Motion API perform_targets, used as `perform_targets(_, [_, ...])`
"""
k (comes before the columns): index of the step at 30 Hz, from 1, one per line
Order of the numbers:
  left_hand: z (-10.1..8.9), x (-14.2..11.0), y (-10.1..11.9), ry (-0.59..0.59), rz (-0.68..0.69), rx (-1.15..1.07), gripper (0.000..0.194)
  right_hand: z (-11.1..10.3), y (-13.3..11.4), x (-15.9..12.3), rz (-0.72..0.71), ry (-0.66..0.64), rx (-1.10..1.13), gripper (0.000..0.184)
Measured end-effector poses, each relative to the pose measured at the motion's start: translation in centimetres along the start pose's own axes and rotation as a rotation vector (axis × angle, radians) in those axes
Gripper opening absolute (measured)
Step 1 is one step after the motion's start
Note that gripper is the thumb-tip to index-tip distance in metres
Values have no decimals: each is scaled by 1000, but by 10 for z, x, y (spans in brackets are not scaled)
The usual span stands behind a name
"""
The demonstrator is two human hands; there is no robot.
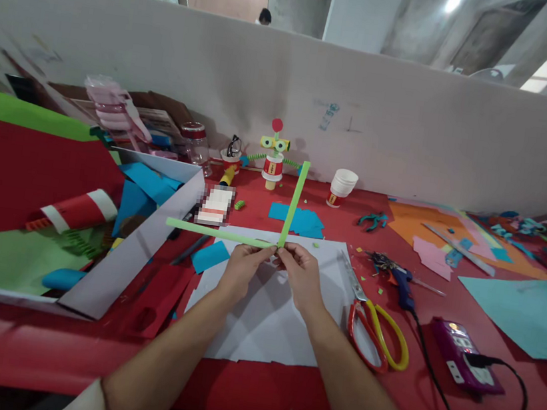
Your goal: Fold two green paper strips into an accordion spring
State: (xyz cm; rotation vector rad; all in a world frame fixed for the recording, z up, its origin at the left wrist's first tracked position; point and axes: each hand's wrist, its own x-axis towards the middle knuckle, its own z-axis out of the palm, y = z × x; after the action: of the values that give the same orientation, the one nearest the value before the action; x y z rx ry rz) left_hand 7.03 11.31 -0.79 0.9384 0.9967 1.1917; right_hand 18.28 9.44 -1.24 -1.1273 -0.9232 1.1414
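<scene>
My left hand [241, 269] and my right hand [300, 276] meet over a white sheet of paper [262, 324] on the red table. Both pinch the joined ends of two light green paper strips. One green strip [214, 231] runs out to the left, almost level. The other green strip [294, 202] stands up and away from the joint, at about a right angle to the first. The fingers of both hands are pressed together on the corner where the strips cross.
Red and yellow scissors [378, 326] lie right of the white sheet. A blue glue gun [402, 282] and a purple device [465, 355] with a black cable lie further right. A paper-cup figure [273, 161], stacked cups [342, 187], and a box [137, 247] of coloured paper stand behind and left.
</scene>
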Motion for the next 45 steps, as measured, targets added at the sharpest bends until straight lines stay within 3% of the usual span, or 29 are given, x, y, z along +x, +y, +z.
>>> perform_targets(3, [-4,2,0,-24,-12,-14,16,0,0,0,9,-10,33,13])
perform_targets(7, [-13,6,1,-168,-78,-58,17,1,-5,-1,28,-36,123,13])
perform_targets(16, [-14,9,2,-157,-266,-240,21,1,-8,-2,92,-46,204,15])
perform_targets(32, [-19,13,-3,-200,-182,-118,25,1,-4,-6,2,-20,78,19])
perform_targets(45, [-14,11,-7,-186,-148,-113,21,0,3,-4,-77,22,-171,15])
